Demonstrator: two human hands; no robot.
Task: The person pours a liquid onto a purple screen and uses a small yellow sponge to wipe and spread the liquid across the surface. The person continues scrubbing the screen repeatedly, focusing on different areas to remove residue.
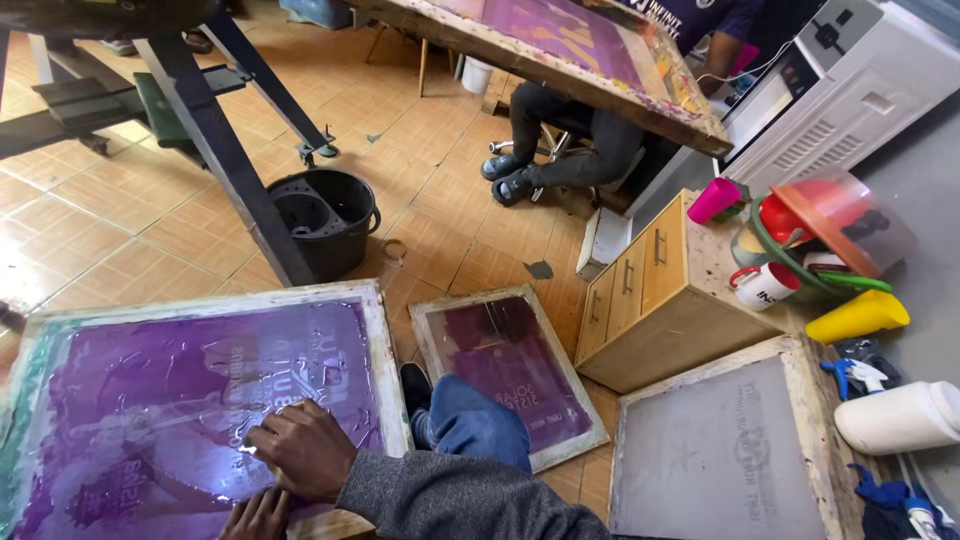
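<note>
Across the lower left of the view lay a large wooden-framed printing screen (150, 400), its purple mesh wet and glossy. The right hand (305, 450) rested on the mesh near the frame's right edge, fingers curled and pressing, though whether it pinched anything I could not tell. The left hand (258, 515) sat just below it at the frame's near edge, mostly cut off, so its grip could not be judged. That screen looked stiff at its frame but taut and easily torn in the mesh, slippery when wet; the wooden rails seemed the safe place to take hold. A smaller purple screen (510, 370) lay on the tiled floor (120, 240) beside a black bucket (325, 220)
</note>
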